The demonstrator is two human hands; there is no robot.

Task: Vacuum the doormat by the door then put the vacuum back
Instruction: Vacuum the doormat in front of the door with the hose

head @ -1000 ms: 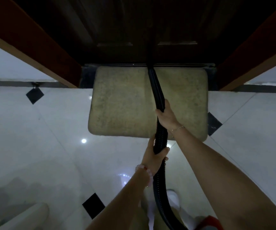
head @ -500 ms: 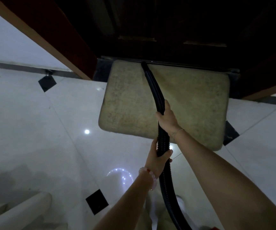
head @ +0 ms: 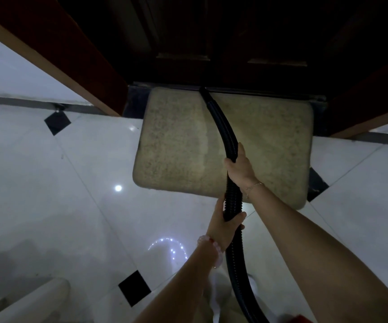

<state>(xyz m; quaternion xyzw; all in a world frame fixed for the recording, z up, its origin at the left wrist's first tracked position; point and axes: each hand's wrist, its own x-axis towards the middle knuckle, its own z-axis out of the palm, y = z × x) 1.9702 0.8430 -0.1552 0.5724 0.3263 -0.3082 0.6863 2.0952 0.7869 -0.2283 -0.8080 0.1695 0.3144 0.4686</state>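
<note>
Since a second ago, the tip of the vacuum hose (head: 223,131) has shifted from about the middle of the doormat's far edge to left of middle, and the head view has swung so the mat now looks skewed. Both hands have kept their grips.

The doormat (head: 176,148) is a beige rectangle with rounded corners and a short, nubbly pile. It lies flat on the floor with its far edge against the foot of a dark wooden door (head: 235,43). A paler, smoother band runs through the pile just left of the hose.

The hose is black. Its front stretch is smooth and tapers to a narrow tip resting at the mat's far edge by the threshold. From the hands back it is ribbed and flexible, curving down out of view at the bottom. The vacuum's body cannot be made out.

The right hand (head: 240,167) is wrapped around the hose over the near half of the mat, thumb along the top. A thin chain bracelet (head: 254,186) circles that wrist. The left hand (head: 225,221) clasps the ribbed part just behind it, over the floor by the mat's near edge, with a beaded bracelet (head: 208,241) at the wrist.

Glossy pale floor tiles (head: 48,194) reflect points of light. Small black diamond insets (head: 134,287) sit where the tile corners meet. A reddish-brown door frame (head: 72,54) flanks the door.
</note>
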